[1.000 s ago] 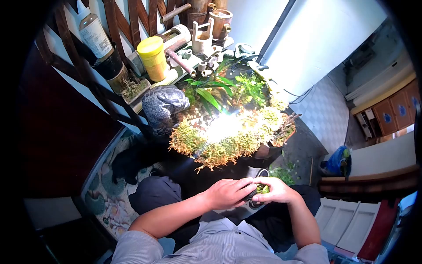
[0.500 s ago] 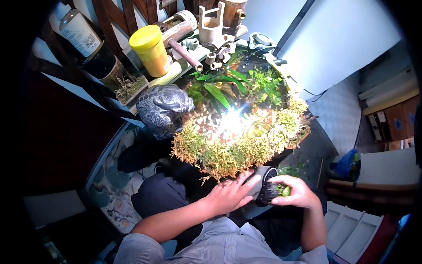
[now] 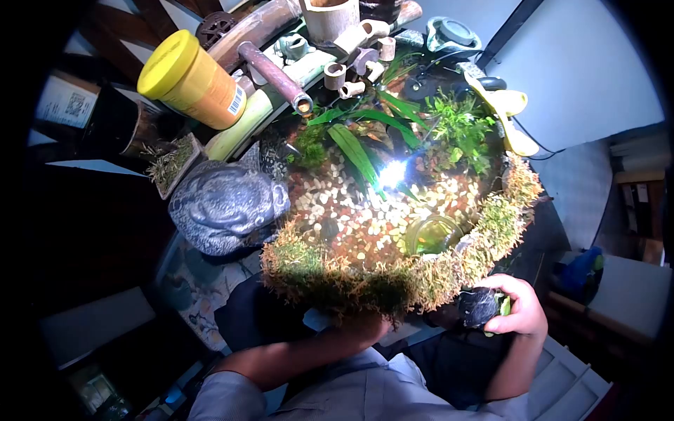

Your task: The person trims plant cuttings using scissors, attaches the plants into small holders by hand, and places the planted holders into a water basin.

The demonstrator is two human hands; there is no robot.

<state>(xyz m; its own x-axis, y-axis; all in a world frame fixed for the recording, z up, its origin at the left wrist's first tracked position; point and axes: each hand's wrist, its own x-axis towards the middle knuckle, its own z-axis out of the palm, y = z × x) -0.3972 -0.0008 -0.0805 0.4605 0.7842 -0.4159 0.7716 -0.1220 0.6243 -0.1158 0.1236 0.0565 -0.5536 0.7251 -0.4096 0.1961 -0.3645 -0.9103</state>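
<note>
My right hand (image 3: 519, 305) is closed around a small plant (image 3: 479, 307), just outside the lower right of the mossy rim. The plant shows a dark clump with thin pale strands, and green leaves stick out by my fingers. My left hand (image 3: 366, 330) reaches beneath the front of the moss (image 3: 351, 284), which covers its fingers. Directly before me is a round water basin, its pebble bed (image 3: 337, 210) visible through the water. A clear glass dish (image 3: 434, 235) sits in it near the front right, beside a bright light reflection.
A grey toad-shaped stone figure (image 3: 228, 203) stands left of the basin. Behind it are a yellow tub (image 3: 186, 81), bamboo pipes (image 3: 274, 74) and a bamboo cup (image 3: 330, 19). Green plants (image 3: 460, 133) grow in the water, and a yellow object (image 3: 516, 105) hangs on the right rim.
The view has come closer to the basin. My left hand, spread beside a grey black-rimmed container before, is now under the moss. My right hand still holds the plant, now farther right.
</note>
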